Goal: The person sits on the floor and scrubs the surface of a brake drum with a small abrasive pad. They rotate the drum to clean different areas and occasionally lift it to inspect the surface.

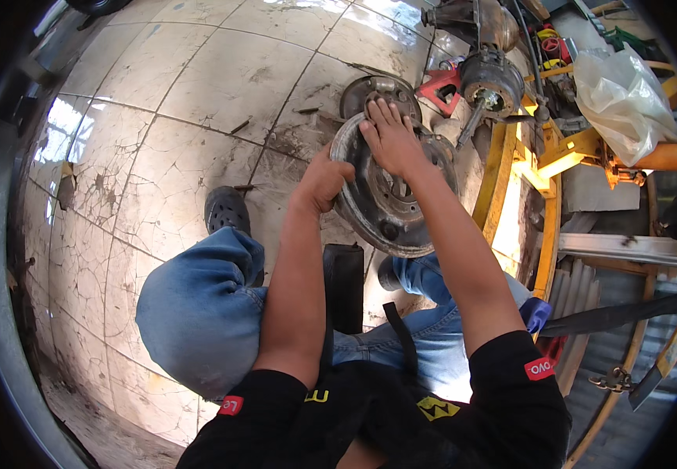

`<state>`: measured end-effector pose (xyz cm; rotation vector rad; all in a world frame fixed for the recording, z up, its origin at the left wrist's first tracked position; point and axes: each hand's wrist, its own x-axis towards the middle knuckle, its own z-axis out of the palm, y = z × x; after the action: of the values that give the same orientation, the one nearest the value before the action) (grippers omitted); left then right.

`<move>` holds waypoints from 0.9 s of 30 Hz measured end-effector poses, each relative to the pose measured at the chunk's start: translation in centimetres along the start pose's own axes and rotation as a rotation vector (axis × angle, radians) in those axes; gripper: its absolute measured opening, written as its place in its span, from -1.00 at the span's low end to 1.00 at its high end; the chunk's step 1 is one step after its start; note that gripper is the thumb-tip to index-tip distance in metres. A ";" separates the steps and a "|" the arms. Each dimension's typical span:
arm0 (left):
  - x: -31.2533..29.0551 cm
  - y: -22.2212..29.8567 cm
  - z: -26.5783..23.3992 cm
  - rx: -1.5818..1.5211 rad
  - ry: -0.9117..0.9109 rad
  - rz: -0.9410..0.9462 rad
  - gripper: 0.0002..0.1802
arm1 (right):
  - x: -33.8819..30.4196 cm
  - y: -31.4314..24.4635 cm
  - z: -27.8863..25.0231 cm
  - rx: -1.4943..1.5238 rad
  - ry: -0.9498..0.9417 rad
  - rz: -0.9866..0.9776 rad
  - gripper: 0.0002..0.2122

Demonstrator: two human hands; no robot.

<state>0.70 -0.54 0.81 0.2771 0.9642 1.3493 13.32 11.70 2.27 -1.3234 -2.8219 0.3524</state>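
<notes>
A round, dished metal brake drum, grey-brown and worn, stands tilted in front of my knees, with bolt holes about its middle. My left hand is closed round the drum's left rim, thumb over the edge and the other fingers mostly hidden. Across the upper part of the drum lies my right hand, its fingers stretched out and pointing away from me. Just beyond the drum, a second round metal part with a raised middle rests on the floor, partly covered by my right fingertips.
A red stand is on the floor beyond the drum. Near it is a greasy axle assembly with a protruding shaft. A yellow metal frame rises at the right, with a clear plastic bag hanging there. Cracked tiles cover the floor.
</notes>
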 end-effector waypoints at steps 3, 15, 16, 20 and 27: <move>0.5 -1.0 -0.9 0.013 0.044 0.035 -0.22 | -0.6 -0.3 0.5 0.004 0.012 -0.045 -0.37; 0.4 -0.9 -0.4 0.022 0.048 0.005 -0.19 | -1.1 -0.8 0.3 0.034 -0.002 -0.012 -0.35; 0.7 -0.9 -0.5 0.011 0.017 0.008 -0.19 | -1.0 -0.8 0.2 0.030 -0.003 -0.008 -0.35; 0.5 -0.7 -0.5 0.028 -0.013 -0.004 -0.18 | 0.5 -1.1 -0.2 0.023 -0.019 0.023 -0.35; 0.4 -0.9 -0.4 0.061 0.008 0.023 -0.20 | -1.4 -0.9 0.5 0.054 0.029 -0.037 -0.36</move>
<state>0.97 -0.53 -0.22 0.3300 1.0134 1.3442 13.44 10.00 2.05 -1.2542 -2.7885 0.4028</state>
